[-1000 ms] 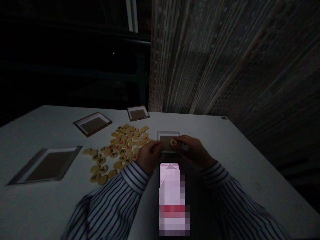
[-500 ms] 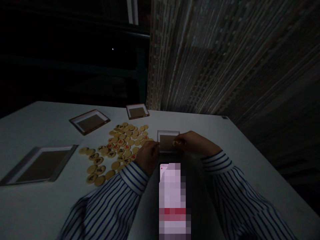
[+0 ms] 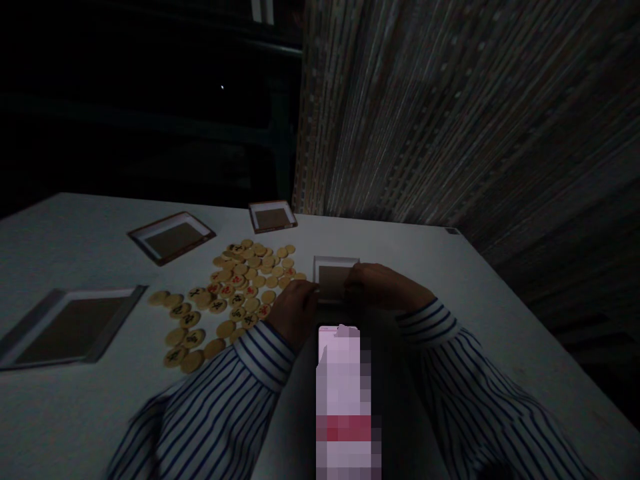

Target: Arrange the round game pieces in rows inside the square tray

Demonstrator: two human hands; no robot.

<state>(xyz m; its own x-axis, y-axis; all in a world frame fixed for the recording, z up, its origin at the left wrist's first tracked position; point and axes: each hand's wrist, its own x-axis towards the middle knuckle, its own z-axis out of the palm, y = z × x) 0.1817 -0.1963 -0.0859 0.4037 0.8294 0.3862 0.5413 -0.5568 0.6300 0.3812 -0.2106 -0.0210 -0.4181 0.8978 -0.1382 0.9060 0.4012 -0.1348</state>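
white-rimmed square tray [image 3: 336, 261], your left hand [image 3: 295, 310] at its left edge, right hand [image 3: 384, 287] over its right side, grip hidden, hands apart, round wooden xiangqi pieces [image 3: 245, 273] heaped alongside

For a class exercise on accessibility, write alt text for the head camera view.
The left hand and right hand meet at a small brown-bottomed tray on a white table, beside a heap of round wooden game pieces marked red and black. Three more trays lie nearby.
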